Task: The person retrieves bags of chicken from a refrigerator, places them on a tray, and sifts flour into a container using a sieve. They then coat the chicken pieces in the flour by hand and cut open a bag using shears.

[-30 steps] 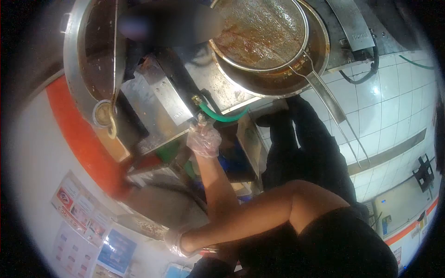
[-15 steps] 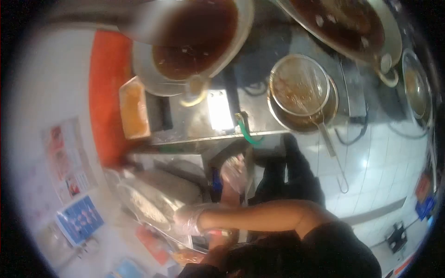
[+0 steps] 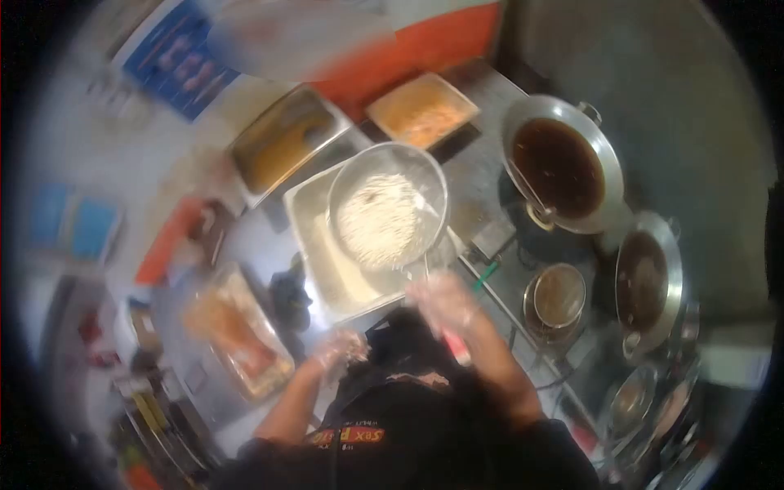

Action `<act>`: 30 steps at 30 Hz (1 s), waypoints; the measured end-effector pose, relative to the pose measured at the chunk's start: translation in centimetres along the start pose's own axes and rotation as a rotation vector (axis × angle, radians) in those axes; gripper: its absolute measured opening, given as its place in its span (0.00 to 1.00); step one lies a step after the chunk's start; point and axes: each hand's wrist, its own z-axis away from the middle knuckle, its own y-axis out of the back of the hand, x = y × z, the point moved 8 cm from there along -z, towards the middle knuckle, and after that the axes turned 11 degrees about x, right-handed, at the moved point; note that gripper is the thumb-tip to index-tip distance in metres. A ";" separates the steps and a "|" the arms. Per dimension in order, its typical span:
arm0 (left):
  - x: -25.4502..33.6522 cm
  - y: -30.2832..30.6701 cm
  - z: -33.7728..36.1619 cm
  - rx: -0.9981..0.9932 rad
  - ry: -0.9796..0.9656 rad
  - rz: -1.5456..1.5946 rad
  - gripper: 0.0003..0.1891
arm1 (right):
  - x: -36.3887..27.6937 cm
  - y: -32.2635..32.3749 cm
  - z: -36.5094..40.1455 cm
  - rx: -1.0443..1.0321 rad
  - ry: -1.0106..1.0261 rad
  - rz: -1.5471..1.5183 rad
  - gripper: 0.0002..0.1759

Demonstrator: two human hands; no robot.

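Note:
My right hand (image 3: 445, 304), in a clear plastic glove, is closed around the handle of a large round sieve (image 3: 442, 184). The handle's red end (image 3: 458, 349) sticks out below the hand. In the sieve lies a heap of pale, flour-coated pieces (image 3: 380, 219), blurred by motion. Under it is a rectangular metal tray (image 3: 296, 214) with pale flour (image 3: 353, 283) in it. My left hand (image 3: 339, 353), also gloved, hangs in front of my dark apron. Its loosely curled fingers are apart and caked with pale flour; no object shows in them.
At right stand two pans of dark liquid, a nearer pan (image 3: 606, 173) and another pan (image 3: 673, 282), with a small strainer (image 3: 560, 296) beside them. A tray of orange food (image 3: 423, 110) and a yellowish tray (image 3: 282, 147) stand behind. Bagged food (image 3: 245, 347) lies left.
The view has swung round, bringing the trays in front of me. The sieve is now over the flour tray in my right hand. My hands, crossed before, are now apart.

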 end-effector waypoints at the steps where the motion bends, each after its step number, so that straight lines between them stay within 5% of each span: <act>1: 3.1 0.4 1.3 0.044 -0.129 -0.054 0.06 | 0.0 -0.6 -2.0 0.027 0.111 -0.020 0.16; 3: 2.3 4.6 3.0 0.468 0.034 0.119 0.09 | -1.0 -1.8 -1.8 0.070 0.164 0.061 0.16; 8: 1.9 8.8 1.9 0.163 -0.374 0.536 0.05 | -0.5 -2.0 -1.3 0.126 0.126 0.080 0.16; 11: 4.2 7.6 4.1 0.506 -0.206 0.712 0.05 | -1.0 -2.8 -0.8 0.153 0.100 0.000 0.13; 14: 2.9 10.2 3.3 0.612 -0.137 0.571 0.05 | -0.9 -1.4 2.5 0.113 0.072 0.111 0.14; 17: 4.6 9.2 3.8 0.478 -0.405 0.713 0.07 | -0.2 -3.5 -3.1 0.058 0.038 0.039 0.11; 19: 4.2 10.2 3.7 0.502 -0.375 0.708 0.08 | -0.9 -2.6 -0.8 0.085 0.154 0.059 0.13; 25: 3.5 10.8 2.7 0.623 -0.313 0.959 0.09 | 0.6 -3.0 -1.5 0.019 -0.035 0.047 0.07; 26: 3.9 10.9 2.6 0.511 -0.390 0.890 0.09 | 1.2 -1.2 -1.5 0.101 0.137 0.158 0.08; 30: 2.9 12.7 1.1 0.539 -0.330 0.927 0.08 | -1.4 -2.7 -0.1 0.056 0.127 0.103 0.10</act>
